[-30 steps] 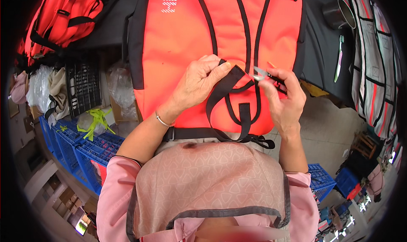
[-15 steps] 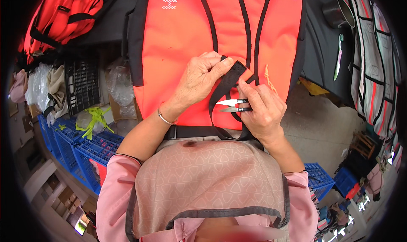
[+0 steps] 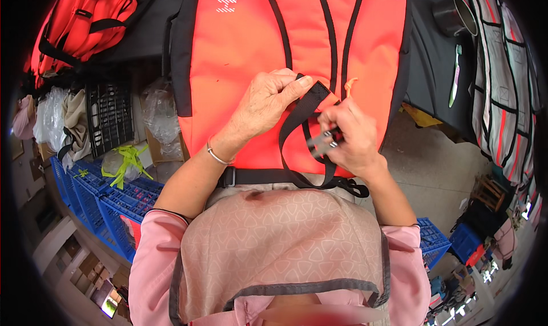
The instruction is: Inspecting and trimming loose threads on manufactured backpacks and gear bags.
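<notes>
Black webbing strap (image 3: pixel 297 120) of the orange fabric backpack (image 3: pixel 240 57) sits in the middle of my view, looped up from the bag's lower edge and lying on its orange panel. I see the backpack spread flat on the dark desk (image 3: pixel 428 69), its bottom end hanging over the near edge toward the person's apron.

I see the left hand (image 3: pixel 265 103) with its fingers closed together on the strap's upper end, thumb pressed on top of the webbing, pinching it against the orange cloth. A thin silver bangle (image 3: pixel 216 153) circles that wrist.

I see the right hand (image 3: pixel 348 135) just beside the strap, its fingers curled tight around a small pair of metal thread snips (image 3: pixel 322 143). The snips' blades touch or nearly touch the strap's right run; from here it is blurred, so I cannot say whether the blades are apart. A short orange thread end (image 3: pixel 349 85) pokes up just above this hand.

Off to the left, I see a heap of red backpacks (image 3: pixel 85 23) on the desk, and blue plastic crates (image 3: pixel 108 200) below on the floor. On the right lie a striped grey bag (image 3: pixel 508 80), a green toothbrush (image 3: pixel 455 75) and a dark metal cup (image 3: pixel 454 15).
</notes>
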Tool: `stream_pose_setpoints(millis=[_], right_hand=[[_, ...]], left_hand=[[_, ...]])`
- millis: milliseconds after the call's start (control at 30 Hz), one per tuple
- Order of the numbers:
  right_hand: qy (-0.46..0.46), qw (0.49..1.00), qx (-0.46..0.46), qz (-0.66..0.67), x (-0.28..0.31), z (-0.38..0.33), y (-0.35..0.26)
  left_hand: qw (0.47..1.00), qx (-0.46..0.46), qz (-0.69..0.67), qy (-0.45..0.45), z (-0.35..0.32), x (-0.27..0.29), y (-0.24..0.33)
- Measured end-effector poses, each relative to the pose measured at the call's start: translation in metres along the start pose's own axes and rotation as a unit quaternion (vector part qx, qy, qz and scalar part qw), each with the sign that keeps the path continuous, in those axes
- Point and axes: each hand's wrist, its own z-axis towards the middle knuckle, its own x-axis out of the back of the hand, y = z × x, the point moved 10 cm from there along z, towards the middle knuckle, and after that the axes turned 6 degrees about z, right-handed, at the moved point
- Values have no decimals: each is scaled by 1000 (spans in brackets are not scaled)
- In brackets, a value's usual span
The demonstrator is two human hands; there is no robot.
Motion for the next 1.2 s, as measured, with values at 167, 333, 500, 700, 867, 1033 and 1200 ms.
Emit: stream_pose_setpoints(millis=[167, 333, 500, 700, 867, 1033, 1200], right_hand=[[-122, 956, -118, 237, 3, -11, 3], [-37, 995, -73, 56, 6, -10, -4], [-46, 977, 74, -192, -24, 1, -34], [54, 984, 123, -115, 0, 7, -28], [159, 869, -293, 365, 6, -8, 66], [103, 845, -319, 416, -2, -2, 70], [87, 834, -315, 445, -8, -3, 76]], left_hand=[[1000, -11, 8, 13, -2, 5, -1], [1000, -6, -23, 4, 1, 0, 1], [1000, 8, -24, -7, 1, 2, -3], [999, -4, -34, -34, -1, 0, 2], [998, -58, -10, -37, -6, -2, 0], [993, -111, -43, 18, -9, 1, 11], [994, -28, 66, -77, 5, -7, 21]])
